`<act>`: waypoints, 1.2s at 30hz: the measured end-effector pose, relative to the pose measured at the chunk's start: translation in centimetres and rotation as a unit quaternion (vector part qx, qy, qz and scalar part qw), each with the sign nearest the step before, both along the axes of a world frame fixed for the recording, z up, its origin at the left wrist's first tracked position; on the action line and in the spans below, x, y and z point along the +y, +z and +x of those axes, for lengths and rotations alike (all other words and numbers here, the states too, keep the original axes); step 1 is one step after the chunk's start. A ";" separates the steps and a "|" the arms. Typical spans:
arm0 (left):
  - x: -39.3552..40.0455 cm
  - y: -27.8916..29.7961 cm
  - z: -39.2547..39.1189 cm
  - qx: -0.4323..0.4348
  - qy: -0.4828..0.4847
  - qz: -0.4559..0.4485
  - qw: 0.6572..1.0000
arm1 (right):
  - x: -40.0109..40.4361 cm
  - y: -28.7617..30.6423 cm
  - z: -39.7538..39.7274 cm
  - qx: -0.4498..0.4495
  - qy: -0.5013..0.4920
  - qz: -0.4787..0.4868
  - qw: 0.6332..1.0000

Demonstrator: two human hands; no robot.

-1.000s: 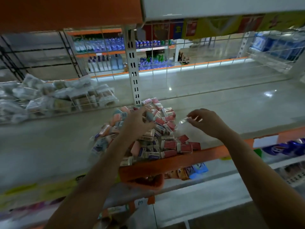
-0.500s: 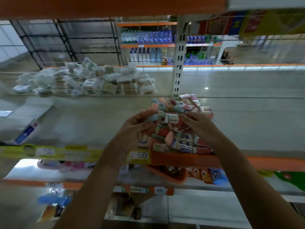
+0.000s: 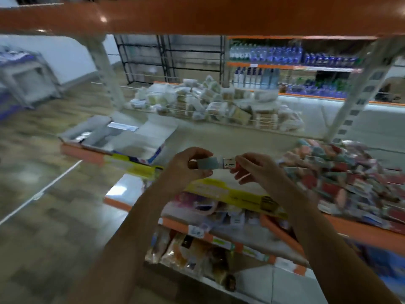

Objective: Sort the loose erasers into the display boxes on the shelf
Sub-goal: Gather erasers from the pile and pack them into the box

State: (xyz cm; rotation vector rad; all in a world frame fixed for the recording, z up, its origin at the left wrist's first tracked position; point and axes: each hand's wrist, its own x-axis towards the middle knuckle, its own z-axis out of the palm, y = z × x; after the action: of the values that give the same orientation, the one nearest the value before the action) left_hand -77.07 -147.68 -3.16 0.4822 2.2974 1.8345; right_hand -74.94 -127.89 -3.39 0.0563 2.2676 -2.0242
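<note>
Head view, looking down past both forearms at a shop shelf (image 3: 210,137). Frame is motion-blurred; fine detail soft.

Left hand (image 3: 186,166): fingers curled, thumb on top, pinching the grey-blue end of a small eraser (image 3: 207,164). Right hand (image 3: 252,168): thumb and forefinger pinch the other end, where a white sleeve printed "2B" and a red tip show. Lower fingers of the right hand hang loosely curled below it. Both hands grip the same piece, held level in the air between them, above the shelf's front edge and its yellow price strip (image 3: 232,195). Whether this is one eraser or two butted end to end, cannot tell.

Right of the right hand: loose eraser pile (image 3: 341,176), red, pink and teal wrappers, heaped on the shelf, apart from the hand.

Left of and beyond the left hand: open display boxes (image 3: 122,140), flaps up, grey inside, sitting at the shelf's end. Contents too blurred to read.

Beyond both hands: wire basket of clear-wrapped packs (image 3: 219,106).

Below the hands: lower shelves with bagged goods (image 3: 190,251).
</note>
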 end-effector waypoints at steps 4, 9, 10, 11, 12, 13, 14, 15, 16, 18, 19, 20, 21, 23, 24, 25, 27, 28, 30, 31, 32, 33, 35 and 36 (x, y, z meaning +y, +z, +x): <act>-8.0 0.4 -1.1 0.024 0.018 -0.034 0.999 | -7.5 0.0 -1.7 0.023 0.042 0.011 0.999; -16.2 0.2 -2.8 0.026 0.049 -0.056 0.997 | -14.9 0.1 -3.8 0.016 0.070 -0.015 0.997; -17.5 0.1 -3.2 0.011 0.059 -0.050 0.997 | -16.1 0.0 -4.4 0.015 0.077 -0.024 0.997; -18.6 -0.1 -3.7 -0.002 0.068 -0.044 0.997 | -17.3 0.0 -5.0 0.014 0.083 -0.032 0.996; -19.7 -0.3 -4.2 -0.012 0.077 -0.038 0.996 | -18.4 -0.1 -5.7 0.013 0.089 -0.038 0.995; -20.7 -0.4 -4.8 -0.019 0.087 -0.031 0.996 | -19.4 -0.2 -6.5 0.013 0.095 -0.042 0.994; -21.6 -0.5 -5.4 -0.024 0.096 -0.021 0.995 | -20.5 -0.3 -7.5 0.013 0.101 -0.046 0.994; -22.6 -0.5 -6.0 -0.027 0.104 -0.013 0.994 | -21.6 -0.3 -8.5 0.014 0.106 -0.051 0.993; -23.6 -0.4 -6.7 -0.029 0.108 -0.005 0.994 | -22.6 -0.3 -9.6 0.013 0.110 -0.058 0.992; -25.6 -0.3 -8.2 -0.033 0.105 0.010 0.994 | -24.4 -0.4 -11.9 0.008 0.121 -0.069 0.990; -26.6 -0.3 -9.0 -0.035 0.102 0.021 0.994 | -25.2 -0.4 -13.0 0.005 0.130 -0.070 0.989; -27.6 -0.3 -9.9 -0.038 0.099 0.033 0.994 | -26.0 -0.4 -14.2 0.005 0.139 -0.065 0.988; -28.5 -0.3 -10.8 -0.043 0.097 0.043 0.993 | -26.6 -0.4 -15.3 0.006 0.148 -0.058 0.987; -30.2 -0.3 -12.9 -0.055 0.091 0.052 0.993 | -28.0 -0.2 -17.5 0.006 0.165 -0.046 0.985; -30.9 -0.1 -14.0 -0.059 0.086 0.048 0.993 | -28.6 0.0 -18.6 0.005 0.173 -0.041 0.984; -31.6 0.0 -15.0 -0.063 0.080 0.046 0.994 | -29.4 0.2 -19.6 0.005 0.182 -0.035 0.983; -33.0 0.3 -17.1 -0.081 0.080 0.069 0.991 | -30.9 0.7 -21.5 0.001 0.199 -0.023 0.980; -33.6 0.3 -18.1 -0.093 0.085 0.086 0.988 | -31.7 0.8 -22.4 -0.003 0.208 -0.021 0.978; -34.9 0.5 -20.0 -0.108 0.088 0.103 0.985 | -33.2 1.1 -24.0 -0.014 0.218 -0.029 0.975; -35.4 0.4 -20.9 -0.115 0.086 0.108 0.984 | -33.9 1.3 -24.7 -0.020 0.218 -0.038 0.975; -36.1 0.3 -21.7 -0.124 0.084 0.117 0.982 | -34.6 1.3 -25.4 -0.027 0.215 -0.047 0.975; -36.8 0.1 -22.6 -0.132 0.081 0.129 0.980 | -35.3 1.3 -26.0 -0.035 0.209 -0.057 0.975; -38.3 -0.3 -24.3 -0.143 0.072 0.140 0.977 | -36.6 1.0 -27.3 -0.050 0.196 -0.077 0.976; -39.1 -0.5 -25.2 -0.148 0.065 0.134 0.978 | -37.3 0.8 -27.9 -0.053 0.188 -0.084 0.977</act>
State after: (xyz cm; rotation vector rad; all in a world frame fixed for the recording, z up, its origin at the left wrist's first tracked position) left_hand -102.24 -186.75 -3.66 0.0818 1.9379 2.1262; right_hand -102.84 -165.16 -2.59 -0.2527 1.8651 -1.9450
